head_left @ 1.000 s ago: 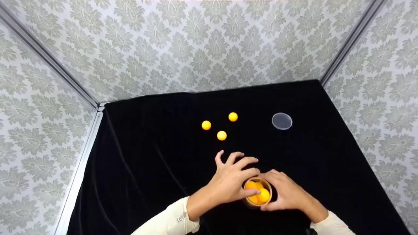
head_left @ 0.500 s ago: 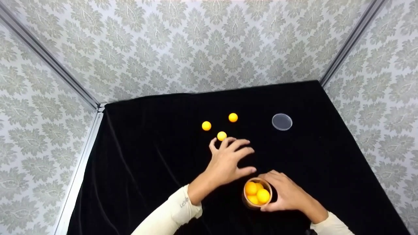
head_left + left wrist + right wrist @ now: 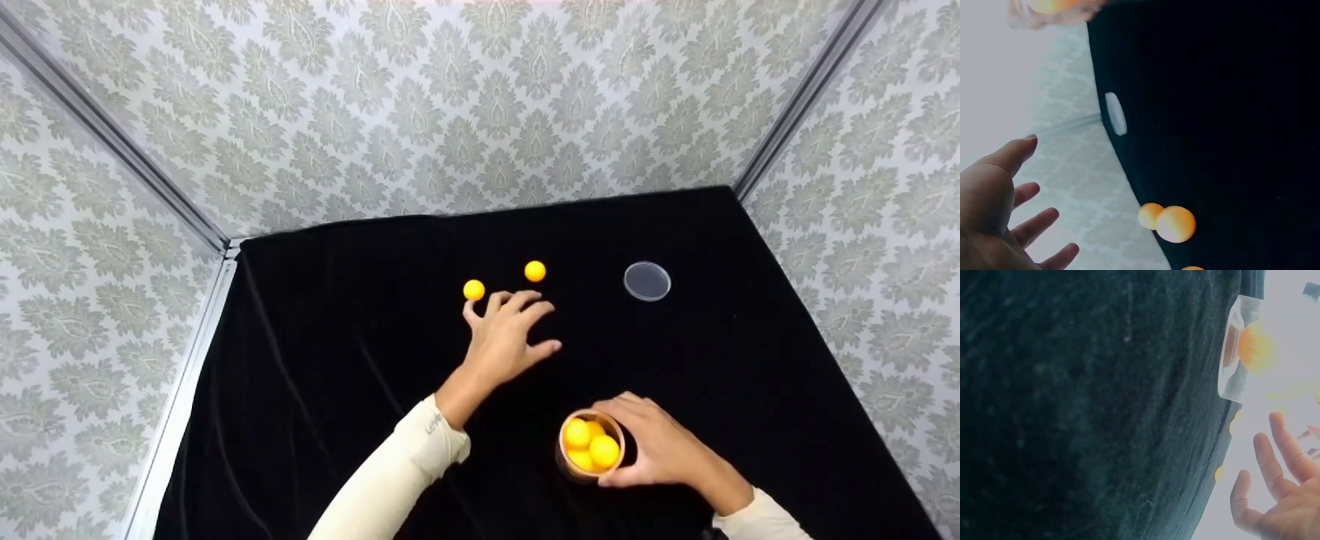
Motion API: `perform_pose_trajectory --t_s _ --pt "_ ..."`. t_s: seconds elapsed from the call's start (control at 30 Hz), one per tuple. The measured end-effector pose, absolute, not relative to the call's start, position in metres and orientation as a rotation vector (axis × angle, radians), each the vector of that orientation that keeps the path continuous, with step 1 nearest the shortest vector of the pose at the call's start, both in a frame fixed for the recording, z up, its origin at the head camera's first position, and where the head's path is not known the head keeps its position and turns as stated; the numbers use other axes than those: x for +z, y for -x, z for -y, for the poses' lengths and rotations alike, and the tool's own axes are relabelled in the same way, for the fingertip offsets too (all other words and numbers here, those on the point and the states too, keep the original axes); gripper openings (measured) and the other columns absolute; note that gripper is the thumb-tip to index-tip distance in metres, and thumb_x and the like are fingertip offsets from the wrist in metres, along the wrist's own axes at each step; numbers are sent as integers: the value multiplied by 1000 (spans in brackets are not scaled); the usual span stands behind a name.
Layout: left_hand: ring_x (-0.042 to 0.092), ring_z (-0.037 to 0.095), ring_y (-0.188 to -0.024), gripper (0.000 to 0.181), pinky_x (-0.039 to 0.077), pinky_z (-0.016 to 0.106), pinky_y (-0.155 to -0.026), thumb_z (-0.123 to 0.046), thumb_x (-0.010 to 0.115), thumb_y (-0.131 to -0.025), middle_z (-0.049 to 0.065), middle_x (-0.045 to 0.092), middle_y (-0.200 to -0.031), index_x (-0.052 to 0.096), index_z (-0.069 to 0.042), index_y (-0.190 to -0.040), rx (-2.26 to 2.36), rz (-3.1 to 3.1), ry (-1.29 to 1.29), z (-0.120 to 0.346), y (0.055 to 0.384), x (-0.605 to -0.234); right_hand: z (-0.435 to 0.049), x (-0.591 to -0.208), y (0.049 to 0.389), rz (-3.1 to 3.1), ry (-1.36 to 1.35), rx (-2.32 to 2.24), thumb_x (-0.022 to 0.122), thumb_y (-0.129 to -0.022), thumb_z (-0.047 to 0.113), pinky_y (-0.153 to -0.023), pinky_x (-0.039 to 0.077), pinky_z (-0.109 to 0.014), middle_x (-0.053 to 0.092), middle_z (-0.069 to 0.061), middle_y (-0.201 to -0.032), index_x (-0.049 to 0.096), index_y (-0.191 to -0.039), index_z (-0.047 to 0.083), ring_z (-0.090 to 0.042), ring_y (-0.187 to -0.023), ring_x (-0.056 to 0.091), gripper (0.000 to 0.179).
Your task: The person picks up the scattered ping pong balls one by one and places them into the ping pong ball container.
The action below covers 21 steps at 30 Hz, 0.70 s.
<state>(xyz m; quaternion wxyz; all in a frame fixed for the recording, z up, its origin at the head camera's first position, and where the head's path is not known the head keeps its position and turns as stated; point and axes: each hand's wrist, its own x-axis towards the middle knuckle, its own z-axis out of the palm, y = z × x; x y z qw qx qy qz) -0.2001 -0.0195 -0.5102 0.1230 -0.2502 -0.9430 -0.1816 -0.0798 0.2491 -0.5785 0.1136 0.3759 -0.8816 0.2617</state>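
Note:
My left hand reaches over the cloth with its fingers spread and slightly bent, near two orange table tennis balls. One ball is by the little finger; another ball lies just beyond the fingertips. A third ball is hidden under that hand in the head view. In the left wrist view, the same hand is apart from the nearest ball. My right hand grips a clear jar from its right side, thumb and fingers around it. Several orange balls sit inside the jar.
A clear round lid lies flat on the black cloth, to the right of the loose balls. Patterned wall panels stand behind and at both sides of the cloth, joined by metal corner posts.
My left hand has left the jar's mouth and moved forward and left, covering the nearest loose ball. The right hand and jar have stayed in place.

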Motion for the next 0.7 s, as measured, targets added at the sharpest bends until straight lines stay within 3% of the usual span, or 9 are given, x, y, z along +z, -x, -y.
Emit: perform_pose_trajectory --t_s 0.7 --pt "49 37 -134 60 21 83 -103 -55 78 -83 -5 58 -143 62 -33 -136 -462 2911 474 33 252 -555 -249 -577 81 2584 -1109 759 89 -58 66 -82 51 -39 66 13 -121 61 -133 25 -9 -105 60 90"
